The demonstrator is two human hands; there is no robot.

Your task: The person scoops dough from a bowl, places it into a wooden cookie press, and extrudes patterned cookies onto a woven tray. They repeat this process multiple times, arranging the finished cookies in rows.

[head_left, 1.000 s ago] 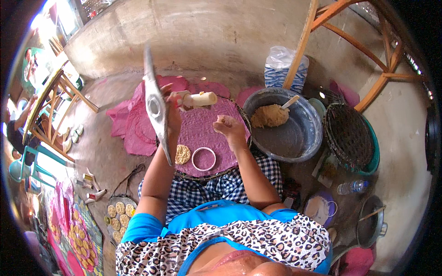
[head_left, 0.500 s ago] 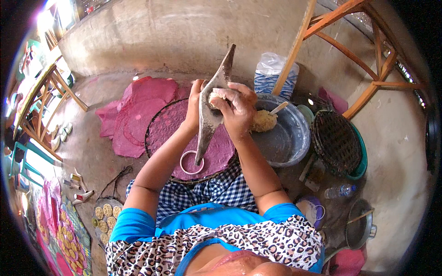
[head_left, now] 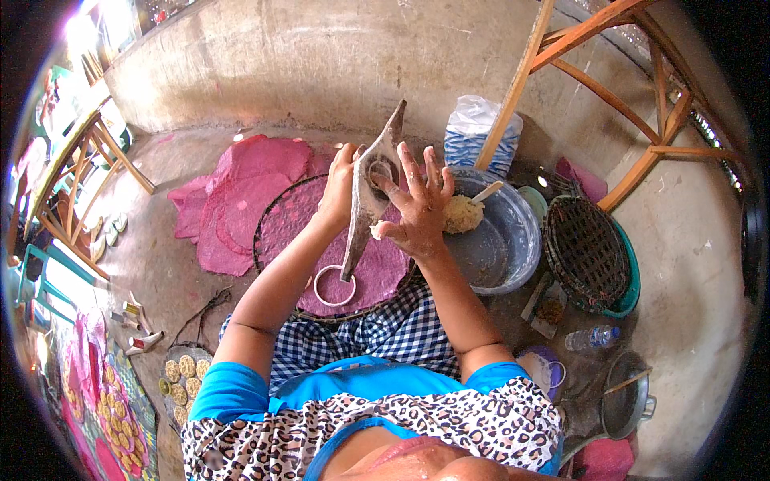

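Person seated on the floor, viewed from above. The left hand (head_left: 343, 178) has its grip clenched on the upper edge of a flat grey board (head_left: 370, 186) held tilted on edge, its lower tip just above a white ring (head_left: 334, 286). The right hand (head_left: 419, 202) lies against the near face of the board with fingers (head_left: 411, 168) spread, grip released, the palm pressing a small pale lump of dough (head_left: 377, 230) at the board's side. Below both hands a round tray (head_left: 277, 216) covered in purple cloth rests over the lap, bearing the white ring. To the right of the right hand stands a metal basin (head_left: 501, 248) holding a mass of yellowish dough (head_left: 464, 214) and a wooden stick (head_left: 486, 192); beyond it, a dark woven basket (head_left: 584, 252) on a green rim. Behind the hands stands a blue-and-white plastic bag (head_left: 475, 132). To the left of the left hand pink round sheets (head_left: 241, 200) lie spread on the floor. Near the left elbow a tray of small round cakes (head_left: 181, 373) is visible
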